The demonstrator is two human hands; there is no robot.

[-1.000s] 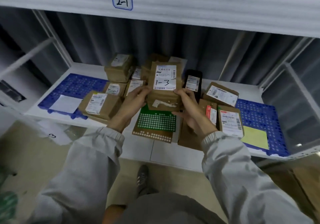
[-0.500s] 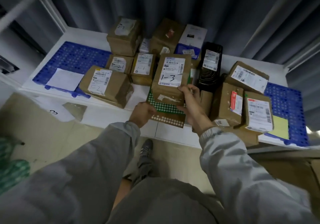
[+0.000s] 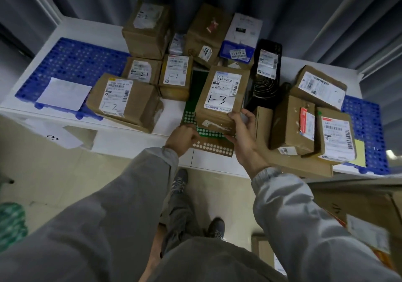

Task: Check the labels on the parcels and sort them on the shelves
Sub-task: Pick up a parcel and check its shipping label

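Holding 1-3 parcel (image 3: 221, 95) at its near right corner, my right hand (image 3: 241, 129) fingers curled on it, parcel over green dotted sheet (image 3: 191, 116) on white shelf (image 3: 134, 138) among other boxes, my left hand (image 3: 182, 137) fisted at sheet edge, grip unclear.

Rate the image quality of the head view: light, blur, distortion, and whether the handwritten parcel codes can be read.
Head view: dim, cool light with no harsh glare; wide-angle bending curves the shelf edge and stretches the sleeves; slight motion softness, worst at the borders. The 1-3 parcel held by the right hand reads clearly, as does the 1-2 parcel; printed label text is too blurred.
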